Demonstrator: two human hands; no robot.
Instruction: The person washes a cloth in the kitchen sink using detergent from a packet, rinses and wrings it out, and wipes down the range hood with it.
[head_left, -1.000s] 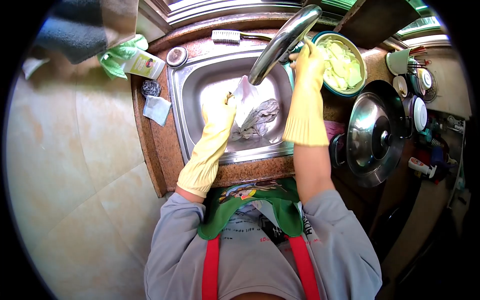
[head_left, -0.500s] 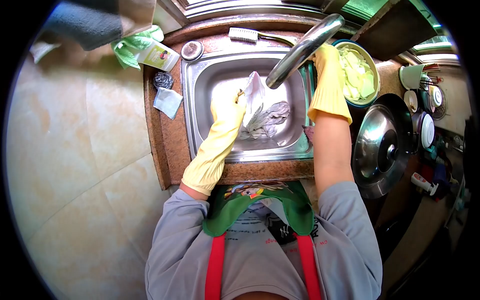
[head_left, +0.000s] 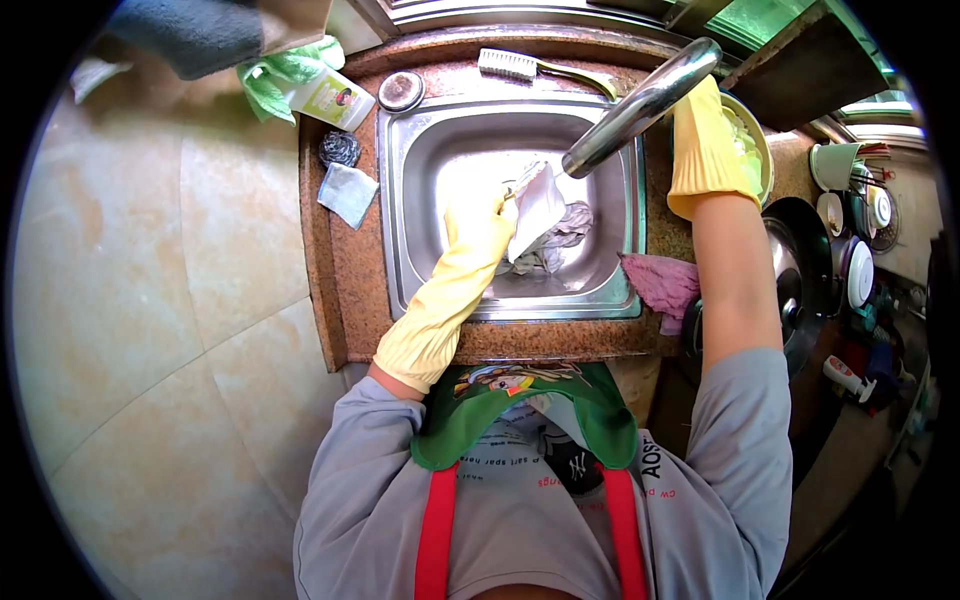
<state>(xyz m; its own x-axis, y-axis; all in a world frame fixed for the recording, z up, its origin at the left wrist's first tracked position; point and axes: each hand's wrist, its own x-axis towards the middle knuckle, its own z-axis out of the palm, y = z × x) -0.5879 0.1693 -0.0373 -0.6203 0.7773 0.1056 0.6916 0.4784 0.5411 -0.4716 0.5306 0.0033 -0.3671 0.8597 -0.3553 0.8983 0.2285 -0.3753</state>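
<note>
Pale tiled floor [head_left: 120,300] lies left of the brown stone counter [head_left: 342,290], into which a steel sink [head_left: 392,255] is set. At right stands a dark pan [head_left: 806,305]; the faucet [head_left: 640,108] slants over the basin. The right hand [head_left: 703,135], gloved, partly covers a bowl [head_left: 767,165]; its grip cannot be told. The gloved left hand [head_left: 482,222] pinches the cloth [head_left: 537,215], which trails crumpled into the sink on that hand's right.
</note>
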